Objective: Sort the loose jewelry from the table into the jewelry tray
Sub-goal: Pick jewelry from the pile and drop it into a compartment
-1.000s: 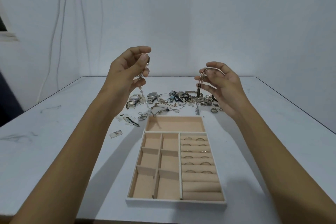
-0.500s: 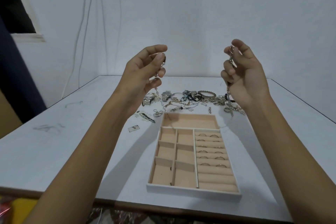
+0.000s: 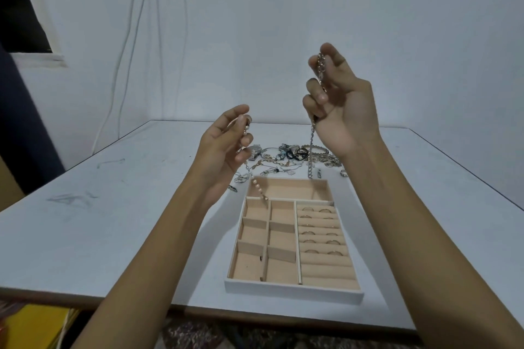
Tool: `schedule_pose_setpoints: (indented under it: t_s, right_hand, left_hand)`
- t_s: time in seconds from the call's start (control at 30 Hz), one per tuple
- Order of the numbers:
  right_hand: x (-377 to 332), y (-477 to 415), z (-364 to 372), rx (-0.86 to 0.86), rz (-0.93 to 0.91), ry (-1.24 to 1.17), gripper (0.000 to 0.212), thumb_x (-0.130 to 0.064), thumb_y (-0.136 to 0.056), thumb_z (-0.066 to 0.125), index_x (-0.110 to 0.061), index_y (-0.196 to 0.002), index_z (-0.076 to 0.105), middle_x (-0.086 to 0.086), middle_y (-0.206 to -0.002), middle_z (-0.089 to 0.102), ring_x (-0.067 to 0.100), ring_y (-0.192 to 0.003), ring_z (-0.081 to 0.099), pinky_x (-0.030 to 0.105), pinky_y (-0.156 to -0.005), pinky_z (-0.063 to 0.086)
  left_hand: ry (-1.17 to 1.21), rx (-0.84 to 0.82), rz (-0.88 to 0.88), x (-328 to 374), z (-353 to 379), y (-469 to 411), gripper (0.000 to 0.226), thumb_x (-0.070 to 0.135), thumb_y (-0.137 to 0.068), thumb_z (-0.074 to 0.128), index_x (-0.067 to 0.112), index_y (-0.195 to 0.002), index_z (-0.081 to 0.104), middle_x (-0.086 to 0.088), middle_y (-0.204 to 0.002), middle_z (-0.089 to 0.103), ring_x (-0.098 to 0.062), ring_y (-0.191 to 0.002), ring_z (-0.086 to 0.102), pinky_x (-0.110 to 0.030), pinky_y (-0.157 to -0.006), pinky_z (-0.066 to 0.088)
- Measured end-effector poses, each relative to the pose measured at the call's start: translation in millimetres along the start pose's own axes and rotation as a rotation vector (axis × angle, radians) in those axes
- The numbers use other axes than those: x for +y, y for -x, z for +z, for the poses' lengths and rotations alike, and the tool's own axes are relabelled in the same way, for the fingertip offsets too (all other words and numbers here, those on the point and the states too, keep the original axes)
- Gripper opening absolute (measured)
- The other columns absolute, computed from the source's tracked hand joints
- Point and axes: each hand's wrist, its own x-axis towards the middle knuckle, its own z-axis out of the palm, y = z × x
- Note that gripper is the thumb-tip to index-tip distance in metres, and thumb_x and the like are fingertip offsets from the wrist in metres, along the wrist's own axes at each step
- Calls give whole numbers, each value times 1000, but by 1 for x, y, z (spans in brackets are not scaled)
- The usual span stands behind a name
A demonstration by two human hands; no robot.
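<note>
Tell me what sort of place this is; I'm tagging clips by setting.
Probably a plain room at home, not a shop: bare white wall, loose cables hanging down it, a scuffed white table with one jewelry tray.

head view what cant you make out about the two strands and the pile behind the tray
- Pearl strand: its top is hidden inside the left hand, head view.
- Metal chain: middle stretch covered by the right hand's curled fingers.
- Loose pile: pieces too small and tangled to count; both hands cover its edges.
- Dark speck in the tray: too small to identify.
</note>
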Motion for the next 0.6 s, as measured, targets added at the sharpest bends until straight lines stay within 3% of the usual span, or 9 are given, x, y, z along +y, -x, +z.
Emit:
schedule_pose_setpoints:
  t_s: [0.6]
  right_hand:
    - [20, 7, -13, 35, 60, -34, 18, -7, -95, 45, -18, -94, 60, -2, -83, 61, 7, -42, 35, 18, -41, 20]
  left_hand:
    - [66, -9, -28, -15, 1, -1, 15, 11, -93, 51, 17, -104, 59, 6, -83, 53, -5, -55, 45, -15, -45, 32]
